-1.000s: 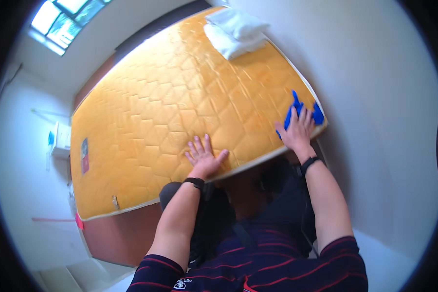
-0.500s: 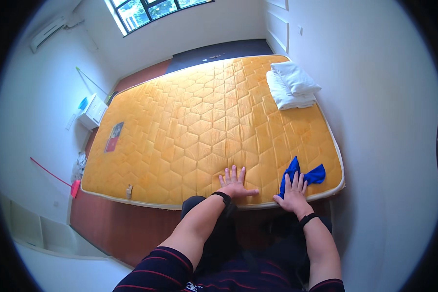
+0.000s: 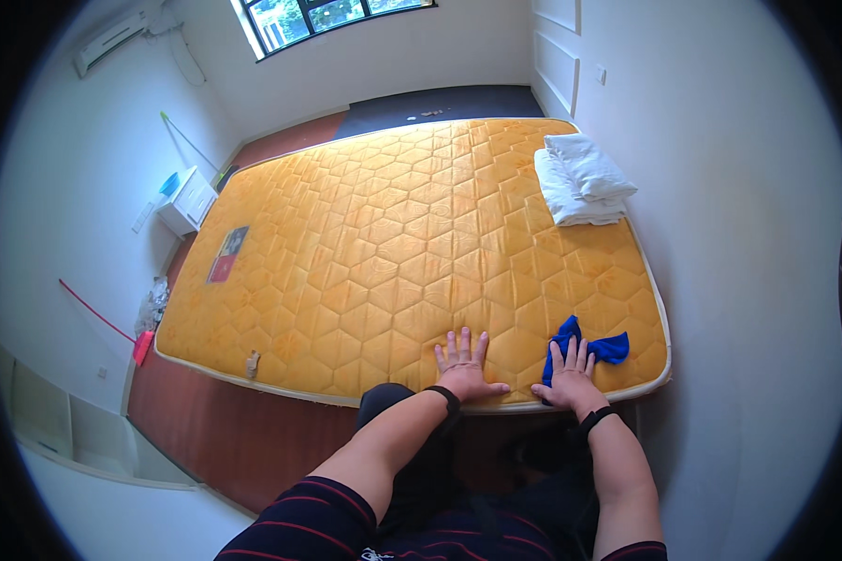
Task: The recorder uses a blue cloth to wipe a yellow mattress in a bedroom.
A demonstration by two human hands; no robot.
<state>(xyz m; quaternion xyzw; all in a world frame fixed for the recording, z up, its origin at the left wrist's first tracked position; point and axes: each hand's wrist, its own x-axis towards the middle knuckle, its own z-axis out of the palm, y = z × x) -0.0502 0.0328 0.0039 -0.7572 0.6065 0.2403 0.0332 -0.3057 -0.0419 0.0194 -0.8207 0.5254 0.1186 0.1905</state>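
A large yellow quilted mattress point(image 3: 374, 252) with white piping lies in front of me. My left hand point(image 3: 465, 369) rests palm down near its front edge, fingers spread, with nothing in it. To its right, my right hand point(image 3: 571, 376) lies flat with fingers spread on a crumpled blue cloth point(image 3: 611, 349). The cloth sticks out beyond the fingertips and to the right; part of it is hidden under the palm. My right hand presses on the cloth without gripping it.
Folded white bedding point(image 3: 585, 182) sits at the mattress's far right, by the wall. Along the left stand a white cabinet point(image 3: 189, 199) with a blue basin point(image 3: 169, 183), a red broom point(image 3: 142, 348) and a plastic bag point(image 3: 154, 304). A dark mat point(image 3: 440, 101) lies beyond the mattress.
The view has shifted a little, so the room sits slightly lower and farther right in the picture. Both hands stay flat on the mattress and cloth.
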